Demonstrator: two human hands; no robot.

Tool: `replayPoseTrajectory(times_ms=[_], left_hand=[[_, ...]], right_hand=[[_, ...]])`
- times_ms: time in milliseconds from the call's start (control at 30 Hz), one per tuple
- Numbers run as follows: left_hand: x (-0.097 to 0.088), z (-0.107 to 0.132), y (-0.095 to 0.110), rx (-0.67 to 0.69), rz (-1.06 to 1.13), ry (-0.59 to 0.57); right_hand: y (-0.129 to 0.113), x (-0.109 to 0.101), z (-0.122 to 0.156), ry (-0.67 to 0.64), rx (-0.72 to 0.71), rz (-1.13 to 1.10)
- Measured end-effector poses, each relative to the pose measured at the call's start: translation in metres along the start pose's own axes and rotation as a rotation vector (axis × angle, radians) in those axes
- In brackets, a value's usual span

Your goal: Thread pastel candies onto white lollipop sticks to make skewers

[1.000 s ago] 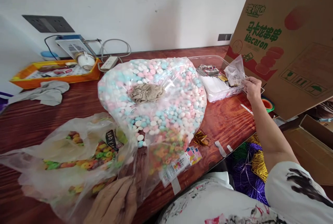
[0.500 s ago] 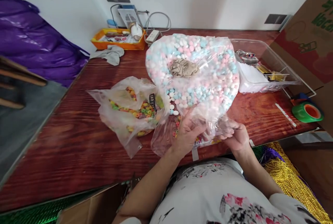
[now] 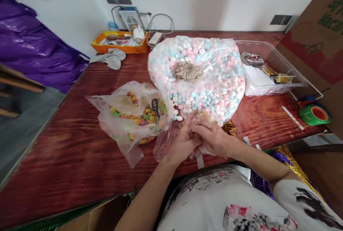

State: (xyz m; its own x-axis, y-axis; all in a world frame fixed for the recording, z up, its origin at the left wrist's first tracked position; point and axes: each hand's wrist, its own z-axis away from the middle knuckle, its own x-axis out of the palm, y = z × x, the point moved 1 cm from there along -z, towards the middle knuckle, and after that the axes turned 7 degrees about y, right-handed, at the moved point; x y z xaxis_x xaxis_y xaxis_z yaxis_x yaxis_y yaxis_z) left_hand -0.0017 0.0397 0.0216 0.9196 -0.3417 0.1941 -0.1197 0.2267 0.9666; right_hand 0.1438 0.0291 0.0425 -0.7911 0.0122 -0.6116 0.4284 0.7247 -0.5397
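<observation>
My left hand (image 3: 184, 138) and my right hand (image 3: 214, 138) come together at the table's front, fingers closed on a clear plastic bag (image 3: 164, 141). Small coloured pieces show through the plastic just above my fingers. Most of the bag is hidden under my hands. Behind them lies a large clear bag of pink, blue and white candy-like pieces (image 3: 193, 95), with a crumpled brown cloth or paper (image 3: 188, 71) on top. To the left rests a translucent bag of small coloured rings (image 3: 148, 116), partly open. A shiny gold piece (image 3: 229, 128) sits beside my right hand.
A clear plastic bin (image 3: 268, 47) with packets stands at the right, near green tape (image 3: 314, 114) and a cardboard box (image 3: 324, 41). An orange tray (image 3: 128, 49), grey cloth (image 3: 114, 59) and power strip (image 3: 155, 39) are at the back left. White tape strips (image 3: 200, 161) cling to the front edge.
My right hand has moved left to meet my left hand, closing over the bag. The clear plastic that was spread between the hands is now gathered, and the gold piece has come into sight.
</observation>
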Motion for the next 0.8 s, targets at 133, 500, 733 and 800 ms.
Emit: replayPoseTrajectory(times_ms=[133,500,733,800], left_hand=[[-0.013,0.0,-0.011,-0.093,0.109,0.042],[0.013,-0.004,-0.008,-0.076,-0.052,0.064],[-0.001,0.03,0.001,-0.085,0.062,0.062],[-0.024,0.051,0.007,-0.095,0.05,0.124]], right_hand=[[0.011,0.008,0.014,-0.341,0.006,0.337],[-0.014,-0.052,-0.009,-0.759,0.061,0.617],[-0.032,-0.074,0.021,-0.165,-0.082,0.445],[-0.019,-0.077,0.039,0.056,-0.038,0.396]])
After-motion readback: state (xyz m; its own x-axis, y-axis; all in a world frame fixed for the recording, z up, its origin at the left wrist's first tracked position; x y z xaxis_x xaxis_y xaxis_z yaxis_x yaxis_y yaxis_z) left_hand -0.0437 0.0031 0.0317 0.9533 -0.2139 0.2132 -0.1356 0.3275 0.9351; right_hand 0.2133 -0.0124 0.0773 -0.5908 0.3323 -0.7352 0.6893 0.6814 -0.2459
